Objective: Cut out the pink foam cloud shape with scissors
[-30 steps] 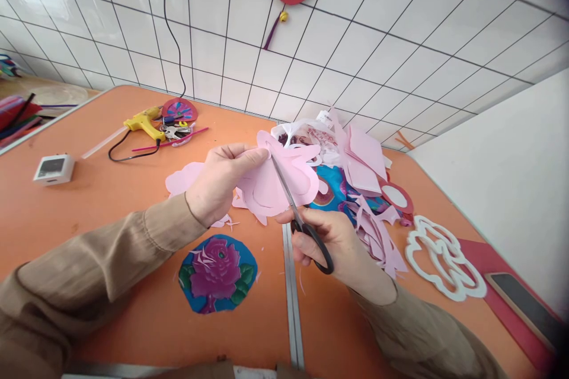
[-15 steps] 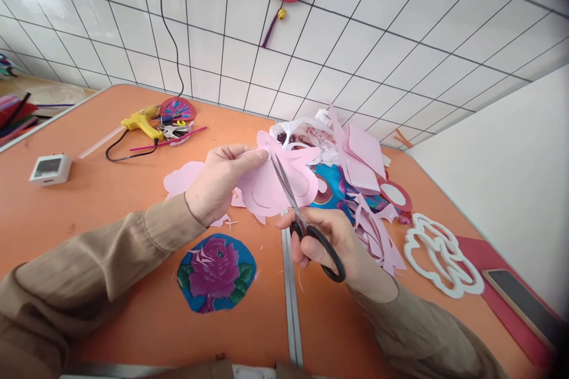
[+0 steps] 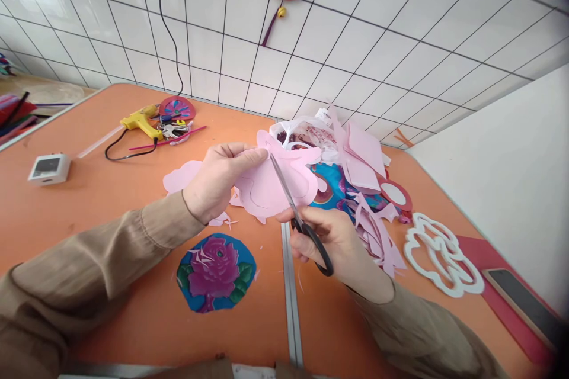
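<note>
Between thumb and fingers, my left hand (image 3: pixel 224 177) pinches a pink sheet (image 3: pixel 282 180) with a wavy, flower-like edge and a drawn or cut line inside it; I cannot tell whether it is paper or felt. My right hand (image 3: pixel 331 237) grips black-handled scissors (image 3: pixel 291 198), blades pointing up and left across the sheet. The blades look closed, with the tips close to my left thumb. On the table below lies a round fabric piece (image 3: pixel 217 272) printed with a purple rose on blue, with thin pink slivers on it.
Pink scraps (image 3: pixel 377 234), a white plastic bag (image 3: pixel 306 133) and blue printed fabric (image 3: pixel 329 180) crowd the back right. White cloud-shaped templates (image 3: pixel 444 254) and a phone (image 3: pixel 520 299) lie farther right. A yellow glue gun (image 3: pixel 144 122), keys (image 3: pixel 173 131) and a white charger (image 3: pixel 50 169) sit left.
The scissors have closed on the pink sheet, their handles drawing together and shifting slightly left in my right hand. My left hand stays almost still.
</note>
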Demonstrator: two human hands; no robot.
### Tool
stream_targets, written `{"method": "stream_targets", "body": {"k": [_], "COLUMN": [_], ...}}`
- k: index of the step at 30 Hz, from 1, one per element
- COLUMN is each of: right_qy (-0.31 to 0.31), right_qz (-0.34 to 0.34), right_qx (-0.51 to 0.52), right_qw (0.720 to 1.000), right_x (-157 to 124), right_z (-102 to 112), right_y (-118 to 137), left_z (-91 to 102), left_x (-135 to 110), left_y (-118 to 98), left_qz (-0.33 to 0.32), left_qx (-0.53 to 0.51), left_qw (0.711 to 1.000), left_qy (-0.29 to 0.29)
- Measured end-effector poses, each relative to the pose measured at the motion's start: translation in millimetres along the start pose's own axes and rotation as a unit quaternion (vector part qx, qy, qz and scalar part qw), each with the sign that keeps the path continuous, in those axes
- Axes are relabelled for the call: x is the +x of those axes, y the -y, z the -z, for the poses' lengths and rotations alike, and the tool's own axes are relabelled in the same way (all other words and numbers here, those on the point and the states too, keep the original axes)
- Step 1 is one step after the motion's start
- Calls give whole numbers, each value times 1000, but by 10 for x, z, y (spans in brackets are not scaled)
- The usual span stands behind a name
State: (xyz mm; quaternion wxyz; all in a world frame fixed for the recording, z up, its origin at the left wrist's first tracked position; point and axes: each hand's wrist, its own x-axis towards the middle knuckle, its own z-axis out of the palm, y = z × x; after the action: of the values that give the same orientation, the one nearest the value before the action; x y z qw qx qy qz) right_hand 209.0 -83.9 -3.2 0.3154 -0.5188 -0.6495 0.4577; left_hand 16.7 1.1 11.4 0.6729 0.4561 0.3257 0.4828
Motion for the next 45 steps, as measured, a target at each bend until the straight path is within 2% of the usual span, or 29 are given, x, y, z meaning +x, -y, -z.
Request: {"method": "stream_targets", "body": {"k": [10, 16, 24, 32, 39, 45], "right_qy": [-3, 7, 22, 11, 3, -15], "right_qz": [-59, -32, -23, -42, -59, -46], "right_qx": [24, 10, 44, 36, 39, 3], "right_qw": [998, 999, 999, 998, 997, 999], "right_x": [6, 9, 2, 3, 5, 12], "right_z": [-44, -15, 20, 0, -26, -29], "right_y": [62, 33, 40, 70, 84, 68], "left_z": [8, 4, -5, -26, -39, -45], "left_x": [-3, 4, 0, -17, -25, -31], "left_y": [1, 7, 6, -5, -17, -37], "left_qz": [6, 4, 14, 33, 34, 33], "left_qx": [-6, 3, -3, -6, 2, 1], "left_qw": [1000, 1000, 1000, 999, 999, 999], "left_qy": [-5, -11, -5, -3, -25, -22]}}
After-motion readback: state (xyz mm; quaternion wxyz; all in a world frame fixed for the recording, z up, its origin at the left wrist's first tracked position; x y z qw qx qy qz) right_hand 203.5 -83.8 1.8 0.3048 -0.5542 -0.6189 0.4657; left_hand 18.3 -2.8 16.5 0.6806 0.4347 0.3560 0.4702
